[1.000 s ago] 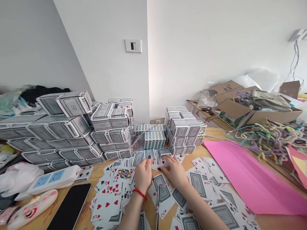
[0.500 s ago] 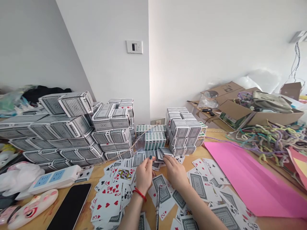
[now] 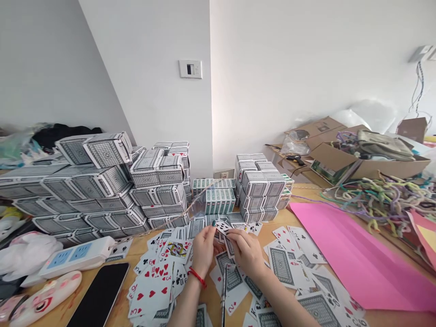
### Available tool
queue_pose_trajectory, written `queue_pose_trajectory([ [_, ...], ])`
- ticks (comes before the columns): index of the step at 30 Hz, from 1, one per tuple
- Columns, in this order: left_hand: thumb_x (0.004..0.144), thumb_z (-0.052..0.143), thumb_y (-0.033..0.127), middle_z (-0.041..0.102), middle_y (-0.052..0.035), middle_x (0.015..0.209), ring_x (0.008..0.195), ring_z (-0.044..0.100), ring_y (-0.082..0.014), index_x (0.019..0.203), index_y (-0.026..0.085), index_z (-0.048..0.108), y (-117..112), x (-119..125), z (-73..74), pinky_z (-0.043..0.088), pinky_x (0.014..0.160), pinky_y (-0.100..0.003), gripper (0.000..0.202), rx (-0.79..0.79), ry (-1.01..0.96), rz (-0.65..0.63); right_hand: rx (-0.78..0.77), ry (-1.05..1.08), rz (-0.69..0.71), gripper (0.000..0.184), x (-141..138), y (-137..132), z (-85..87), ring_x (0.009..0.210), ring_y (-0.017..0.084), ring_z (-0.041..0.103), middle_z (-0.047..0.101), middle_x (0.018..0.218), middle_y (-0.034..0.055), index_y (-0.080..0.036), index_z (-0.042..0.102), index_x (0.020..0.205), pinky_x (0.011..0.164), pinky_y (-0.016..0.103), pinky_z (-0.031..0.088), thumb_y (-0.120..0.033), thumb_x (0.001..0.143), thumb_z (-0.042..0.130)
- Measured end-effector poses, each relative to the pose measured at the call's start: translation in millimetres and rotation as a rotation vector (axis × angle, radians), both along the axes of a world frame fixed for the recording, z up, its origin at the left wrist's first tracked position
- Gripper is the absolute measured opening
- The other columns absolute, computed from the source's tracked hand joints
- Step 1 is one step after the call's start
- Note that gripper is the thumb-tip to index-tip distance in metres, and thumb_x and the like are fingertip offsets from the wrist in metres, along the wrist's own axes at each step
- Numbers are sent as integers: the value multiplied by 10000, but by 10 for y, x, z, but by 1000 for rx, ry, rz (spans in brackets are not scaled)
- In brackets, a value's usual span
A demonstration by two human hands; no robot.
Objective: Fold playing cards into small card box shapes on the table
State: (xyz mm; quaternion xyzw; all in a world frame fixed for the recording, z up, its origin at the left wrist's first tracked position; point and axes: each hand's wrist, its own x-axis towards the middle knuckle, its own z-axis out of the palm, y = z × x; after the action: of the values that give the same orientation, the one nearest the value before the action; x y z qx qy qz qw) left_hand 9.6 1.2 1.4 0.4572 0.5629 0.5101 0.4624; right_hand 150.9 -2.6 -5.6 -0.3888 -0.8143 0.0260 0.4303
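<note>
My left hand (image 3: 203,249), with a red string at the wrist, and my right hand (image 3: 248,251) meet over the wooden table (image 3: 136,249). Both pinch a small bunch of playing cards (image 3: 224,227) lifted a little off the surface, one black-suit face showing. Loose playing cards (image 3: 153,281) lie scattered under and around both hands, some face up, some showing the green patterned back. Stacks of card-covered cubes (image 3: 155,181) rise just behind the hands.
Another cube stack (image 3: 260,186) and green card packs (image 3: 220,200) stand at the back. A black phone (image 3: 98,295), a white power strip (image 3: 76,254) and a pink toy (image 3: 47,293) lie left. Pink paper (image 3: 344,254), tangled yarn (image 3: 378,195) and a cardboard box (image 3: 361,159) sit right.
Both hands drew back from the foot of the card packs toward me and lifted a few cards off the table, turning one face up.
</note>
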Motion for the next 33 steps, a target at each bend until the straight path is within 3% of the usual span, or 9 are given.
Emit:
queue_pose_trajectory([
  [5, 735, 470, 401, 576, 30, 509, 400, 536, -127, 1010, 148, 544, 23, -4, 17, 409, 369, -219, 380, -55, -57, -1, -44, 80, 2, 203, 1, 23, -51, 822, 167, 578, 611, 898, 90, -199, 529, 892, 687, 288, 474, -130, 837, 345],
  [12, 759, 425, 375, 529, 24, 385, 356, 502, -123, 881, 112, 605, 34, -26, 18, 384, 364, -213, 342, -49, -93, 58, -87, 139, 27, 201, -18, 18, -29, 824, 170, 560, 598, 867, 86, -202, 515, 864, 708, 287, 451, -130, 835, 330],
  [14, 773, 388, 422, 596, -8, 483, 367, 510, -122, 882, 122, 607, 32, -34, 24, 387, 367, -222, 387, -38, -141, 67, -125, 248, -28, 183, -29, 17, -19, 804, 171, 559, 595, 845, 82, -202, 503, 855, 703, 291, 445, -154, 838, 327],
  [16, 774, 367, 466, 658, -51, 704, 409, 537, -122, 939, 148, 596, 26, -39, 37, 399, 376, -234, 426, -23, -158, 52, -185, 381, -120, 158, -28, 33, -29, 743, 166, 557, 590, 808, 69, -198, 496, 849, 661, 283, 445, -203, 840, 338],
  [19, 754, 415, 484, 648, -74, 790, 459, 539, -125, 1003, 158, 579, 10, -36, 62, 415, 411, -242, 442, -10, -44, -6, -329, 584, -241, 165, -6, 85, -74, 506, 127, 483, 524, 620, 6, -195, 482, 824, 471, 231, 402, -315, 836, 370],
  [24, 702, 532, 414, 594, -75, 915, 500, 493, -101, 989, 188, 571, -2, -17, 70, 418, 466, -238, 367, 86, 164, -7, -551, 853, -192, 253, 16, 153, -100, 376, 95, 355, 394, 495, -59, -205, 443, 806, 354, 204, 308, -456, 806, 406],
  [29, 681, 561, 380, 523, -13, 752, 528, 463, -101, 881, 171, 550, 29, -20, 11, 408, 523, -236, 290, 128, 217, 76, -670, 957, -98, 306, -3, 165, -53, 341, 94, 324, 372, 418, -80, -210, 451, 804, 341, 205, 254, -512, 755, 461],
  [33, 688, 559, 370, 429, 38, 584, 551, 438, -112, 692, 169, 509, 40, -19, -14, 364, 532, -215, 207, 148, 271, 83, -778, 990, -57, 373, 6, 182, -35, 337, 87, 303, 365, 387, -82, -174, 513, 848, 357, 210, 226, -525, 722, 498],
])
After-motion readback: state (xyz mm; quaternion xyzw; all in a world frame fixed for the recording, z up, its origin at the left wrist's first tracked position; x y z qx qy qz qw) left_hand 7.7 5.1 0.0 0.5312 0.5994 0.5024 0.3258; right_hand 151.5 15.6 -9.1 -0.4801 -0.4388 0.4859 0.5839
